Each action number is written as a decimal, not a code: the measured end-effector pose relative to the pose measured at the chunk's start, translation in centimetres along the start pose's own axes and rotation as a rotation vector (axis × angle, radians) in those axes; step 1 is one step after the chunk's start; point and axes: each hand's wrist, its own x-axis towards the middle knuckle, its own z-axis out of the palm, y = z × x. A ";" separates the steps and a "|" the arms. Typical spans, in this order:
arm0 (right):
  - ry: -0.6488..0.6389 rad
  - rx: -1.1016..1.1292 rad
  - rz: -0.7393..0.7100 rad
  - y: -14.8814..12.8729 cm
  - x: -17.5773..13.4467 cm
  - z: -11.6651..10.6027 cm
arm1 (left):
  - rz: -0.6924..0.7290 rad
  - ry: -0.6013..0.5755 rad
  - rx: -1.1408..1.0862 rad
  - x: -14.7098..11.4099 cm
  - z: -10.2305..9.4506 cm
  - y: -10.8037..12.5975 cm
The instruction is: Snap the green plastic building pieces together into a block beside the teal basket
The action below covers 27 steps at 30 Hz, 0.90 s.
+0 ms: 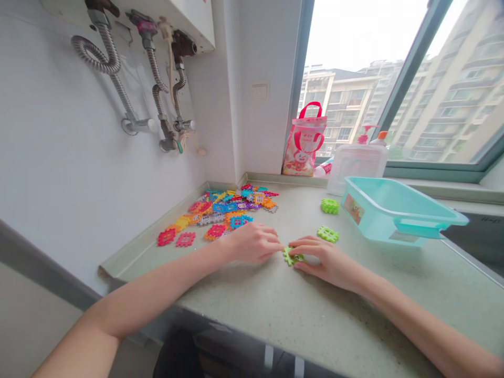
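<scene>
A light green toothed interlocking block (289, 256) lies low over the worktop, with my right hand (328, 261) closed on it, thumb at the near side and fingers at the far side. My left hand (254, 243) is at its left, fingers bent together and their tips close to the block's left edge. Whatever those fingers may hold is hidden. Beyond my right hand lies another green block (328, 234), and farther back a small stack of green blocks (329, 206). A heap of mixed coloured blocks (230, 207) spreads behind and left of my left hand.
A turquoise plastic basin (378, 220) stands at the right, by a sink edge (484, 231). On the window side are a translucent container (356, 165) and a pink handled bag (303, 152). Metal hoses (126, 97) hang at the left wall above the worktop (271, 304).
</scene>
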 end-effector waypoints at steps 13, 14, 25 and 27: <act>0.011 0.003 0.014 -0.2 -0.4 -0.2 | -1.362 -0.238 0.175 -13.6 -3.2 -14.1; 0.011 0.003 0.014 -0.2 -0.5 -0.2 | -1.375 -0.261 0.177 -13.7 -3.0 -14.3; 0.004 -0.015 0.008 -0.3 -0.5 -0.4 | -1.451 -0.348 0.222 -14.5 -3.6 -14.7; 0.005 -0.023 0.006 -0.3 -0.5 -0.4 | -1.458 -0.382 0.212 -14.6 -3.8 -14.6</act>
